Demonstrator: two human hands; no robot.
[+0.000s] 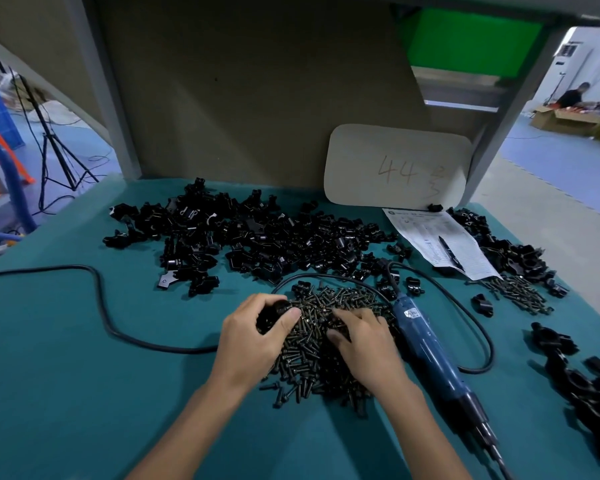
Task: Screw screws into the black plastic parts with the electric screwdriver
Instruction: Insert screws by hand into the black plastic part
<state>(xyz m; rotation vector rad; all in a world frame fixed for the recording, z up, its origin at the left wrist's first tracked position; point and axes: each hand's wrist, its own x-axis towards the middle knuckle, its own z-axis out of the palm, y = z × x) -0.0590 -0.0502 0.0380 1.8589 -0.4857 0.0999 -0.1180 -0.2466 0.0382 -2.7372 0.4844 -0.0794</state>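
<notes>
Early days imo: left hand (pixel 250 339) grips a black part (pixel 270 314), right hand (pixel 366 346) is in the screws (pixel 309 344) (can't tell if pinching one), screwdriver (pixel 430 356) untouched, tons left.

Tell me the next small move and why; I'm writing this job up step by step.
Probably lift one screw from the pile with the right hand and seat it in the black part that the left hand holds. The right hand's fingers are in that pile, and the screwdriver rests unused on the table.
</notes>
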